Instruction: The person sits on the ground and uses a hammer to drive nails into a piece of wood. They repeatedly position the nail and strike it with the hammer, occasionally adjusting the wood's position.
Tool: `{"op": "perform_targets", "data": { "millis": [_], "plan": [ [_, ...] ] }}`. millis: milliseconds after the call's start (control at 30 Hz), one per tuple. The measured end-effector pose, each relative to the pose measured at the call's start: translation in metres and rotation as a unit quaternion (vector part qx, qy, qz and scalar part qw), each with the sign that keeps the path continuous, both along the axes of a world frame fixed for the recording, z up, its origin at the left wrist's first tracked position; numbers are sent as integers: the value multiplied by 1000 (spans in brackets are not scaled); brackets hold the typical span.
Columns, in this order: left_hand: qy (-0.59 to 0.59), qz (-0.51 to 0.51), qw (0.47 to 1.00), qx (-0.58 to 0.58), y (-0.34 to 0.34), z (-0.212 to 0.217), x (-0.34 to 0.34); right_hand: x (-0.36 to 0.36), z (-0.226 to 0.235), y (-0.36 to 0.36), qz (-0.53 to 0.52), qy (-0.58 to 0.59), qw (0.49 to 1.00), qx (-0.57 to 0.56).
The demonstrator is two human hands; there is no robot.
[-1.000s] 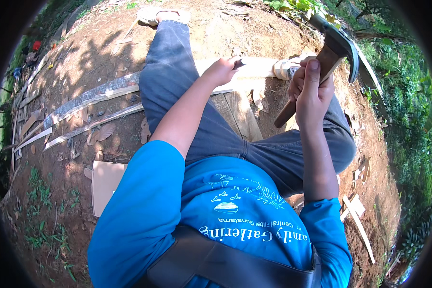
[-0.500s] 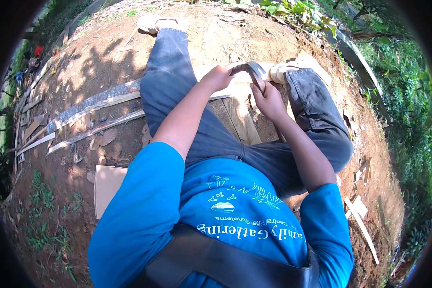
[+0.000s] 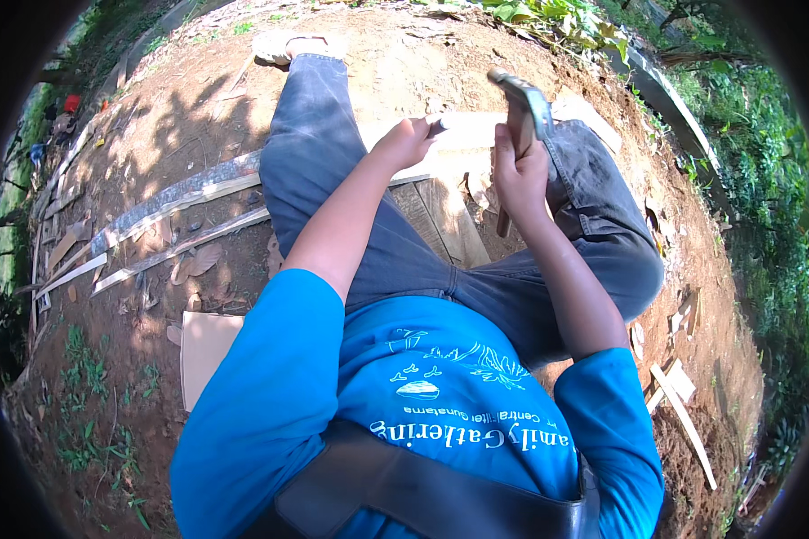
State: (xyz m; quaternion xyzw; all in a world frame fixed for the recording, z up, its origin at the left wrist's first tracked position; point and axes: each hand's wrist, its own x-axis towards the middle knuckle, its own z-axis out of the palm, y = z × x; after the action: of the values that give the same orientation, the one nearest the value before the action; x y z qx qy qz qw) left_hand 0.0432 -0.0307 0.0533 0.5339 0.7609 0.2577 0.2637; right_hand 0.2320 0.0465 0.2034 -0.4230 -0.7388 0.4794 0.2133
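Lying across bare brown earth [image 3: 395, 58], a pale length of wood [image 3: 467, 135] catches strong sunlight in front of the person. Short boards [image 3: 445, 216] show between the legs, a bark-edged plank [image 3: 166, 199] reaches out to the left, and a tan panel [image 3: 208, 349] sits by the left sleeve. Green foliage [image 3: 746, 171] closes the right side, beyond a grey beam [image 3: 679, 112].

The left arm stretches forward, its hand [image 3: 401, 145] over the wood with fingers clenched round a dark tool [image 3: 439, 128] (just its end pokes out, so its full shape is hidden). Whether that tool touches the wood, I cannot tell. The right arm is bent, and the right hand [image 3: 521, 175] grips a hammer [image 3: 534, 101] by its wooden handle, thumb laid along it. The hammer's head points up and away, near the bent right knee, clear of the left hand.

Half a second ago the hammer's head was down at the tool; now it is lifted back to the right, though lower than a second ago. The left hand has barely moved.
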Motion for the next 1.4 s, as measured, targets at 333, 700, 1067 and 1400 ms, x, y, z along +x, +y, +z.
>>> {"op": "perform_targets", "data": {
  "millis": [333, 700, 1067, 1400],
  "plan": [
    [-113, 26, 993, -15, 1, 10, 6, 22, 74, 25, -68, 71, 982, -162],
    [-97, 42, 992, 75, 0, 50, 14, 77, 156, 12, -36, 23, 996, -73],
    [-125, 203, 960, 147, -10, 36, 51, -81, -39, 28, 83, -196, 977, 14],
    [-291, 143, 946, 2, 49, -26, 162, -82, -84, 44, 107, -206, 973, -16]
  ]
}}
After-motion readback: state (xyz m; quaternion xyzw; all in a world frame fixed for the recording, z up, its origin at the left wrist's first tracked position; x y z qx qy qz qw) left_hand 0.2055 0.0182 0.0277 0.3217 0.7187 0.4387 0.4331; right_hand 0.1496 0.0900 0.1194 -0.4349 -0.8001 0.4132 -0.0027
